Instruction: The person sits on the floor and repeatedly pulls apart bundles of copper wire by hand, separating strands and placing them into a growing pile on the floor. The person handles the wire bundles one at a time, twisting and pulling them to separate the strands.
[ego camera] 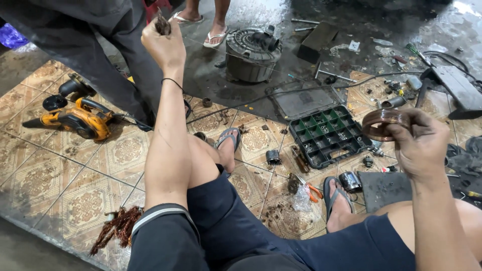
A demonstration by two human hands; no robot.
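Two bare hands of the seated person are in view: the left hand (163, 45) and the right hand (419, 143). One coil of copper wire (384, 124) is in the right hand, and one small tuft of wire (162, 24) is in the left. One loose pile of copper wire (118, 228) lies on the tiled floor. There is one orange power tool (75, 120), one round grey motor housing (251, 52), one green compartment case (326, 133) with its lid open, and one pair of orange-handled pliers (310, 188). Four sandalled feet show: two of the seated person, two of a person standing farther off.
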